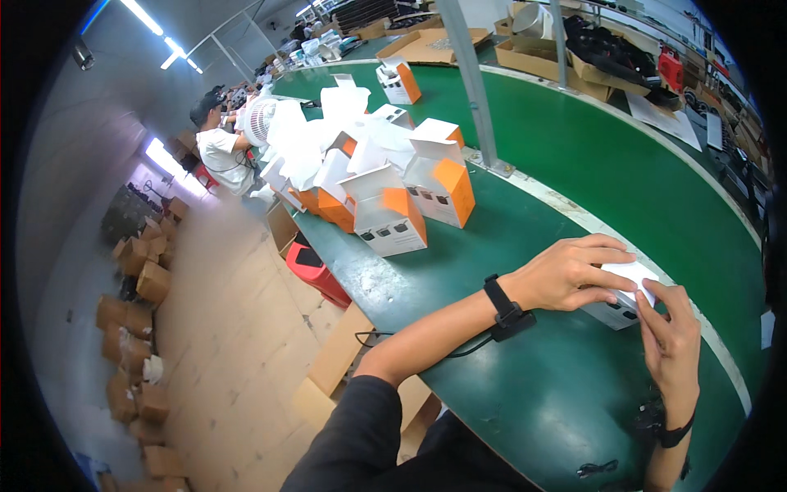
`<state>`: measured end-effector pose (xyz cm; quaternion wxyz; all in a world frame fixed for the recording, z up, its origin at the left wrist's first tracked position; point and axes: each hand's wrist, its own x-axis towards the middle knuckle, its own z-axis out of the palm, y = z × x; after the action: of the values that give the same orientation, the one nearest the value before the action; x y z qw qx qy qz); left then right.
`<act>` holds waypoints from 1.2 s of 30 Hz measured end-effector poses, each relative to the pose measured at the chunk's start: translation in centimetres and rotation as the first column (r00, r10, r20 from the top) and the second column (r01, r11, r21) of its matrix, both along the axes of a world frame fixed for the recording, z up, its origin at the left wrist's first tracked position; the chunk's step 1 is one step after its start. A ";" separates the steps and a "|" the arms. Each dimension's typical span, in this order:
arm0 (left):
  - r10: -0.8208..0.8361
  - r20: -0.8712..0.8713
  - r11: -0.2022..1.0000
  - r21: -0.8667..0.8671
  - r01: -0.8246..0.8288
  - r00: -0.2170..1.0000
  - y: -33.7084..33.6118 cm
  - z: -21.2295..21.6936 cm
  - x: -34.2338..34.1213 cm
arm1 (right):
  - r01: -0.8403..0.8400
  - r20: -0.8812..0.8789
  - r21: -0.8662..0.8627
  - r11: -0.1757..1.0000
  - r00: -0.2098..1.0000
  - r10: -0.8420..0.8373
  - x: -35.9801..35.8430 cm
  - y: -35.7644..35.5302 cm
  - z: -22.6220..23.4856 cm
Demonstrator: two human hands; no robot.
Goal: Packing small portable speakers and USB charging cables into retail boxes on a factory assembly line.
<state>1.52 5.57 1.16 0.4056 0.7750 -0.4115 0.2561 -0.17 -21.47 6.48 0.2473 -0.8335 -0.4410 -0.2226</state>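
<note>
A small white carton (627, 291) lies on the green work table (525, 385) in front of me. My left hand (570, 273) rests flat on its top, fingers spread over the near side. My right hand (672, 340) presses against its right end with the fingertips on the edge. A black band sits on each wrist. Further up the table stands a cluster of open white-and-orange cartons (393, 213), flaps raised.
A grey metal post (471, 82) rises from the table's middle strip. A person in a white shirt (220, 152) sits at the far left by a white fan (261, 119). Brown cardboard boxes (135, 279) line the floor. A red bin (316, 271) stands under the table.
</note>
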 end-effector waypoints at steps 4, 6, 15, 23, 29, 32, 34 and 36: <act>-0.001 -0.034 0.999 -0.044 0.000 0.999 -0.2 -0.3 0.0 | -0.014 -0.009 -0.045 0.999 1.000 0.014 0.4 -0.1 0.3; 0.001 -0.063 0.998 -0.065 -0.005 0.998 -0.5 -0.6 -0.1 | -0.020 -0.037 -0.028 0.999 0.999 0.019 0.3 -0.1 -0.2; 0.021 -0.067 0.988 -0.153 -0.031 0.998 -1.2 -1.7 0.0 | -0.005 -0.018 -0.005 1.000 1.000 0.005 1.1 -0.2 -1.9; -0.035 -0.354 0.942 -0.323 -0.087 0.935 -1.9 -1.7 -0.7 | -0.004 0.004 -0.013 1.000 1.000 0.004 1.1 -0.1 -1.8; -0.018 -0.328 0.934 -0.342 -0.101 0.945 -2.3 -2.0 -0.7 | 0.017 -0.034 0.006 1.000 0.999 -0.017 0.7 0.3 -1.3; -0.034 -0.310 0.945 -0.319 -0.070 0.950 -2.0 -2.1 -0.5 | 0.014 -0.039 0.020 1.000 0.999 -0.013 1.1 0.0 -1.4; -0.049 -0.325 0.954 -0.296 -0.053 0.944 -1.6 -2.1 -0.4 | 0.016 -0.054 0.025 1.000 0.998 -0.015 1.1 0.0 -1.4; -0.062 -0.338 0.961 -0.273 -0.035 0.939 -1.1 -2.3 -0.1 | 0.018 -0.066 0.029 0.999 0.998 -0.016 1.1 0.0 -1.4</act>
<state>1.42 4.47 -1.17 0.5767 0.7409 -0.3001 0.1689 0.93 -21.47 5.13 0.2722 -0.8404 -0.4221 -0.2035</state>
